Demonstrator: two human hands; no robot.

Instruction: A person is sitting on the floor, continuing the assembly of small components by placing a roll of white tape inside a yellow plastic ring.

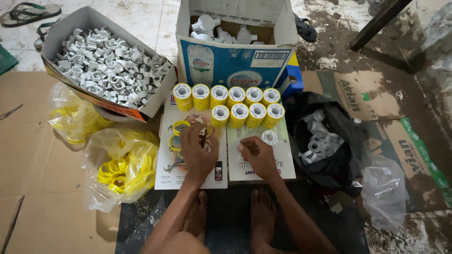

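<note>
My left hand (197, 151) rests palm down on a printed white card (165, 175), its fingers touching loose yellow rings (180, 127) that lie there. My right hand (258, 156) is curled loosely over a second card (285, 165), just below a single white tape roll (269, 137); whether it holds anything is hidden. Behind both hands stand two rows of finished rolls with yellow rims (235, 102), stacked several high.
A cardboard box of white plastic spool parts (106, 66) sits at the back left. A blue-and-white carton (235, 63) holds white pieces. Clear bags of yellow rings (123, 171) lie left, a black bag of white rolls (320, 143) right. My bare feet are below.
</note>
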